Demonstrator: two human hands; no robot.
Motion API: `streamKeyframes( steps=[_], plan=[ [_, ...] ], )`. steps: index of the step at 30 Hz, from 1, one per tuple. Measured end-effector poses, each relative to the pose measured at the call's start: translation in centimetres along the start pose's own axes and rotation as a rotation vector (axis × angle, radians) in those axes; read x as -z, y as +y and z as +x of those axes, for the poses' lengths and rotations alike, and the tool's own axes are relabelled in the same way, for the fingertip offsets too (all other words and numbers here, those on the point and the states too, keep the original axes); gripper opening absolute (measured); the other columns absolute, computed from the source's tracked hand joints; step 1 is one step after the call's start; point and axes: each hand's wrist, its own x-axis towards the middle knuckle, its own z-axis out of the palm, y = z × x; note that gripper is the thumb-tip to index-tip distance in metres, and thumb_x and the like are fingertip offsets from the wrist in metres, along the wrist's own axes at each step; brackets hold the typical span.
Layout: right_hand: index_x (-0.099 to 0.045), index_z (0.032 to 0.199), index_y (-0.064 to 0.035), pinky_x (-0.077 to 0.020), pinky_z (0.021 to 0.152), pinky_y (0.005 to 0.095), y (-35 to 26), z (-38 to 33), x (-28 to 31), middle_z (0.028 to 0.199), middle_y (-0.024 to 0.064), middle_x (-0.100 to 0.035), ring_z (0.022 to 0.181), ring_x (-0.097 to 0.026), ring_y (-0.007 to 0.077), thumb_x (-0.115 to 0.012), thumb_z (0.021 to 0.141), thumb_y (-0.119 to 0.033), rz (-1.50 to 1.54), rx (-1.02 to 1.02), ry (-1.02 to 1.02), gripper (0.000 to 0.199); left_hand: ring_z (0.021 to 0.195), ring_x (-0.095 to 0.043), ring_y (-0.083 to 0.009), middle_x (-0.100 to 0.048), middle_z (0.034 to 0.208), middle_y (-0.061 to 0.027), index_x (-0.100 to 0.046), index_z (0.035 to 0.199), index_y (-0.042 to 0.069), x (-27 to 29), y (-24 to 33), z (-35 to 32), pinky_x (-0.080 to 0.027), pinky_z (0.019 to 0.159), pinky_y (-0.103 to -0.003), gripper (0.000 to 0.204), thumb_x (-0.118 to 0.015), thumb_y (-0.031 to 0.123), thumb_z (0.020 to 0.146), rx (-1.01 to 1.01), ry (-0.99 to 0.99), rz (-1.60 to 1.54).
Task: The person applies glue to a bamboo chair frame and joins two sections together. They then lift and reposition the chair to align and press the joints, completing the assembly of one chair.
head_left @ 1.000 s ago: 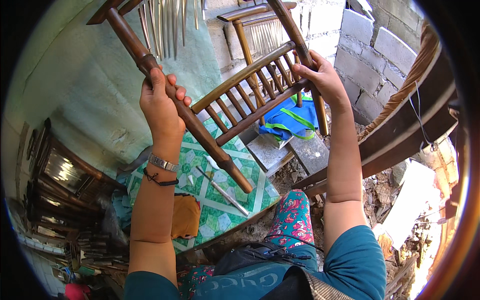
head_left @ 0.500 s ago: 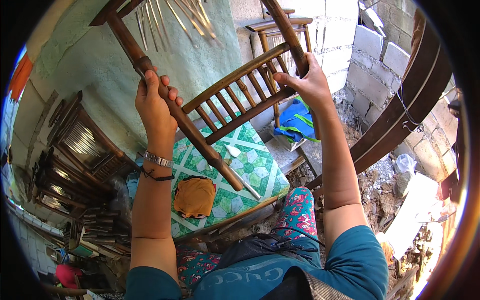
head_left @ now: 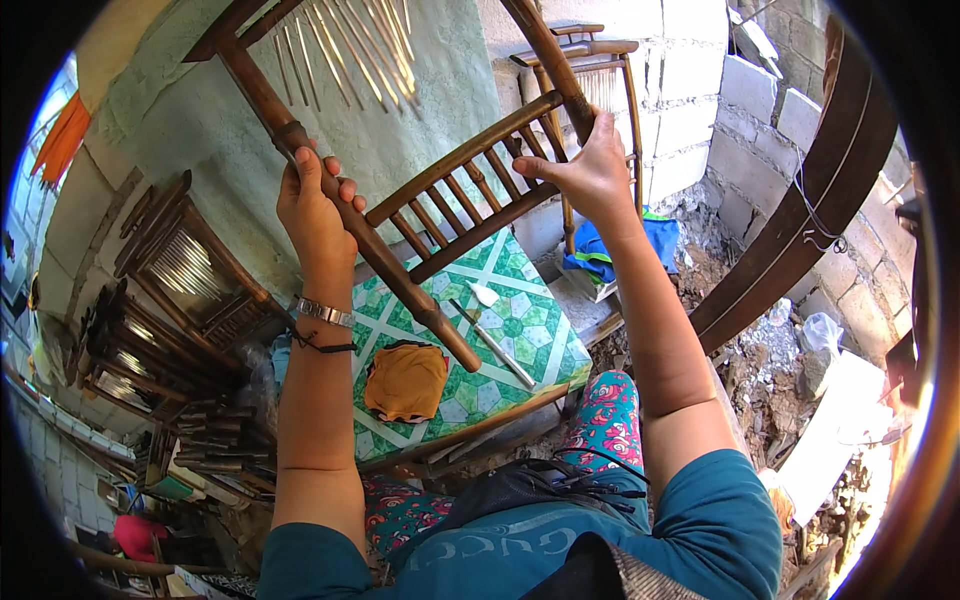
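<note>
A dark brown bamboo frame (head_left: 400, 278), like a chair back with short spindles between two rails, hangs tilted before me. Long thin strips (head_left: 340, 45) fill its upper part, which runs out of the picture. My left hand (head_left: 318, 205) is wrapped round its left post. At the right post, my right hand (head_left: 595, 180) grips from the outer side, thumb stretched out toward the spindles. Below is a low table (head_left: 545, 325) with a green and white patterned top. On it lie a folded mustard cloth (head_left: 407, 383), a slim silver rod-like tool (head_left: 500, 352) and a small white piece (head_left: 484, 293).
Several similar bamboo frames (head_left: 190, 270) lean at the left wall. Another bamboo piece (head_left: 575, 50) stands behind, by a blue bag (head_left: 650, 240). A dark curved beam (head_left: 790, 210) crosses the right side above rubble (head_left: 740, 375). Block walls (head_left: 690, 90) close the back.
My right hand has shifted slightly left and its thumb has opened away from the rail. The frame has tilted a little, and more of the silver tool shows. The view has moved slightly.
</note>
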Motion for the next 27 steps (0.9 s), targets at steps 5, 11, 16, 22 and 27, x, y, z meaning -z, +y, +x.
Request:
streamKeyframes(
  steps=[5,11,16,22,27],
  plan=[
    [-0.022,0.152,0.0004,-0.0348,0.11,0.0486,-1.3,-0.6,-0.8,0.135,0.0272,-0.044,0.13,-0.042,0.0419,-0.091,0.044,-0.066,-0.186,-0.038,-0.003,0.144,0.06,-0.051,-0.012,-0.057,0.084,0.0004,-0.058,0.117,0.01,-0.1,0.1,-0.1,-0.043,0.052,-0.029,0.031,-0.062,0.035,0.099,0.019,0.026,-0.045],
    [-0.013,0.157,-0.0053,-0.0337,0.11,0.0527,-1.5,-0.9,-1.2,0.136,0.0301,-0.041,0.129,-0.041,0.0442,-0.09,0.04,-0.07,-0.138,-0.087,-0.018,0.154,0.06,-0.051,-0.0125,-0.058,0.084,0.0003,-0.059,0.115,0.01,-0.4,0.4,-0.4,-0.043,0.052,-0.03,0.03,-0.063,0.034,0.098,0.006,0.017,-0.021],
    [-0.004,0.159,-0.0119,-0.0269,0.107,0.0641,-1.1,-0.9,-2.0,0.142,0.0353,-0.034,0.138,-0.029,0.0469,-0.089,0.043,-0.071,-0.048,-0.021,-0.065,0.155,0.057,-0.051,-0.0112,-0.056,0.083,0.0006,-0.056,0.104,0.012,-1.1,1.0,-0.8,-0.044,0.05,-0.029,0.024,-0.059,0.035,0.101,0.014,0.014,0.004],
    [-0.004,0.16,-0.0241,-0.0214,0.107,0.0698,-1.2,-1.2,-2.9,0.147,0.0388,-0.025,0.142,-0.022,0.0514,-0.087,0.039,-0.076,-0.096,-0.007,-0.049,0.155,0.057,-0.052,-0.0124,-0.057,0.082,-0.0006,-0.056,0.106,0.011,-1.7,1.4,-1.3,-0.044,0.05,-0.03,0.024,-0.06,0.033,0.1,0.045,0.039,-0.015],
    [-0.005,0.16,-0.0238,-0.0222,0.108,0.0683,-1.6,-1.4,-3.3,0.149,0.0387,-0.022,0.143,-0.02,0.0509,-0.089,0.044,-0.068,-0.1,0.032,-0.036,0.15,0.057,-0.052,-0.0138,-0.058,0.081,-0.0017,-0.058,0.112,0.01,-1.8,1.1,-1.4,-0.043,0.049,-0.031,0.028,-0.063,0.033,0.098,0.046,0.055,-0.037]
  ],
)
